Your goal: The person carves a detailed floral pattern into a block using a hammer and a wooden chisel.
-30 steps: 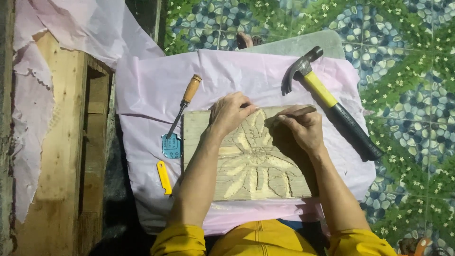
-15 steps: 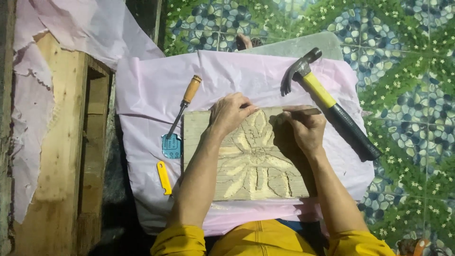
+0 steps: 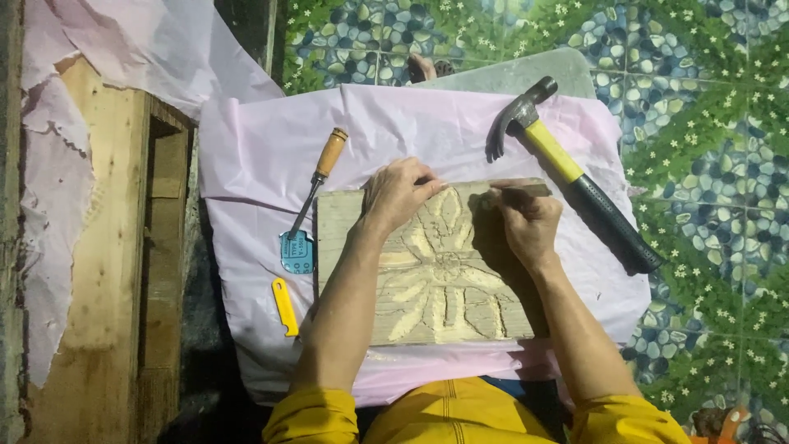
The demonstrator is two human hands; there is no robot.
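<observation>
One wood-handled chisel point(image 3: 319, 182) and one yellow strip point(image 3: 285, 307) lie at left on pink sheeting point(image 3: 255, 156). The left hand point(image 3: 398, 191) presses curled fingers on one pale carved board point(image 3: 427, 275) bearing a flower relief; the right hand point(image 3: 526, 222) grips a thin tool point(image 3: 526, 190) at its top edge. One yellow-handled hammer point(image 3: 567, 168) lies right.

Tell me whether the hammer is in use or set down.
Set down. The hammer lies flat on the pink sheet, beside the carved board; neither hand touches it.
</observation>
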